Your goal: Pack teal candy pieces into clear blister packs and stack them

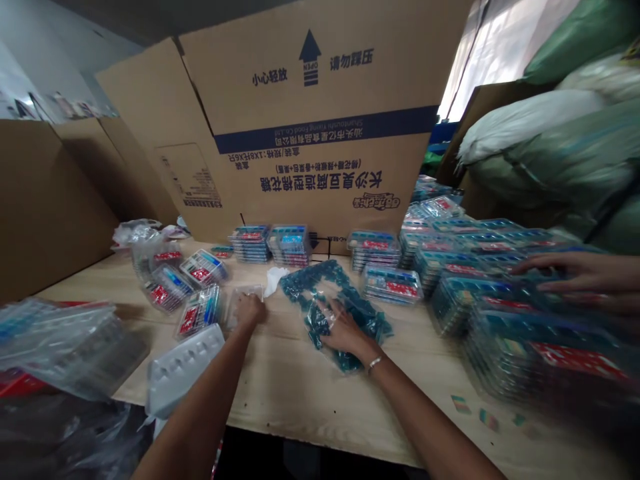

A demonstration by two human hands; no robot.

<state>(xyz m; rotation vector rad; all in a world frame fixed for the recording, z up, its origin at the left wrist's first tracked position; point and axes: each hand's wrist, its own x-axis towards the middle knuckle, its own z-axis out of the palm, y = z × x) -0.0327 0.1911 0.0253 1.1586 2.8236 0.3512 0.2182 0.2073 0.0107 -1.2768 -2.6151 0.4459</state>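
My left hand (249, 311) rests on the near edge of a clear plastic blister pack (245, 299), its fingers gripping the pack. My right hand (344, 333) presses down on a clear bag of teal plastic pieces (336, 283), fingers spread across it. Between the two lies a crumpled white tissue (274, 281). Beside my left hand, several boxed candy packs (201, 313) lie tilted in a loose group. On the right, another person's hand (583, 280) reaches over tall rows of stacked packs (505, 313), and its hold is blurred.
Both arms reach over a light wooden table (310, 400). A large printed cardboard box (310, 120) stands behind it, and a white plastic tray (185, 367) sits near my left arm. Plastic-wrapped trays (65, 347) lie at the left edge, with big green and white sacks (550, 147) at right.
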